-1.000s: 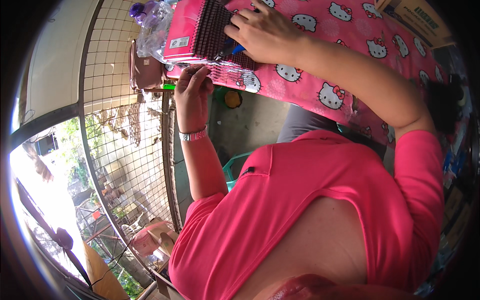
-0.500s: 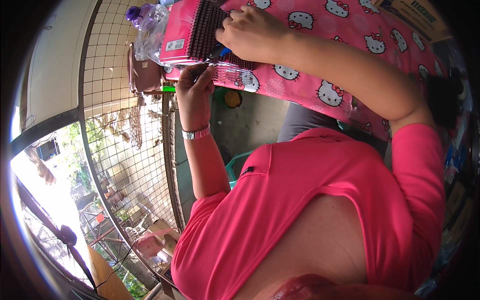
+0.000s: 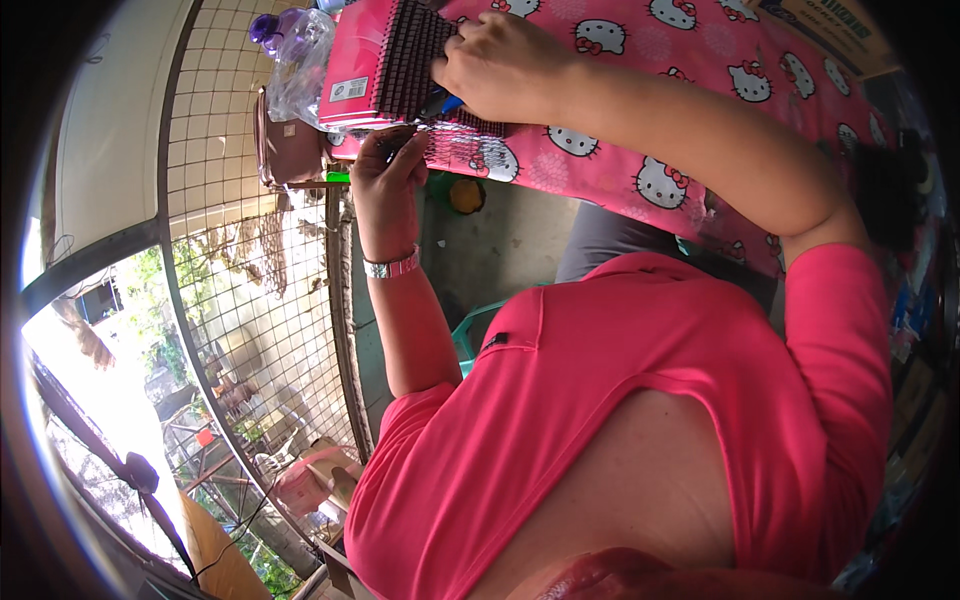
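A stack of pink-covered spiral notebooks [image 3: 352,65] lies at the table's far left, its dark coil bindings [image 3: 408,62] facing right. My right hand [image 3: 508,72] is closed over the right side of these bindings, fingers curled around a small blue-handled tool [image 3: 450,103]; its working end is mostly hidden. Just nearer to me, my left hand [image 3: 385,190] is raised at the table edge with thumb and fingers pinched on dark spiral wire [image 3: 396,143]. Thin, shiny wire coils [image 3: 462,146] extend to the right from there, below my right hand.
A pink table cover [image 3: 640,130] with cat faces spreads to the right, with a cardboard box [image 3: 830,30] at its far corner. Clear plastic wrap [image 3: 300,60] sits left of the notebooks. A brown bag [image 3: 288,140] hangs by the wire mesh [image 3: 250,240].
Both hands stay in nearly the same place. My left fingers have shifted very slightly at the wire; the notebooks have not visibly moved.
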A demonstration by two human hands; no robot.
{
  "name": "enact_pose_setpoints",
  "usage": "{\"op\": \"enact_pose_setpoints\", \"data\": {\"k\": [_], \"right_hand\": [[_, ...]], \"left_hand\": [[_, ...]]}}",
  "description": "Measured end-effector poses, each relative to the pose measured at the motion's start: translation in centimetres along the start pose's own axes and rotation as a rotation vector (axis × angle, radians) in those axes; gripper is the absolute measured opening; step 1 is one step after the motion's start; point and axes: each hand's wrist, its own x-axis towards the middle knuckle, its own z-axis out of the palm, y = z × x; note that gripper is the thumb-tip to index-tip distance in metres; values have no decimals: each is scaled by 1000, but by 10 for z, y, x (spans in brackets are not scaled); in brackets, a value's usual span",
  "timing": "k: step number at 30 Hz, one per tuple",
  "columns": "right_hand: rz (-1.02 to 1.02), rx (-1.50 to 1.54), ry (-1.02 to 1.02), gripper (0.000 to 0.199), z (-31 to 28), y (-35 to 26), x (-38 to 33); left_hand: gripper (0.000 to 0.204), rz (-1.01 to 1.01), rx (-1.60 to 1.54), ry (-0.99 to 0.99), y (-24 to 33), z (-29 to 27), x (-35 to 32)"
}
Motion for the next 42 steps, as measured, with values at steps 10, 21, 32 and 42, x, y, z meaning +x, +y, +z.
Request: {"op": "enact_pose_setpoints", "data": {"k": [10, 21, 32, 42], "right_hand": [[-48, -149, 245, 16, 7, 13, -15], [-5, -83, 195, 12, 15, 17, -19], [62, 34, -6, 12, 25, 10, -19], [-7, 3, -102, 14, 27, 1, -14]], "left_hand": [[9, -68, -95, -40, -5, -2, 2], [11, -105, -143, 39, -8, -6, 3], [11, -45, 68, 78, -16, 0, 6], [7, -65, 208, 33, -25, 0, 9]]}}
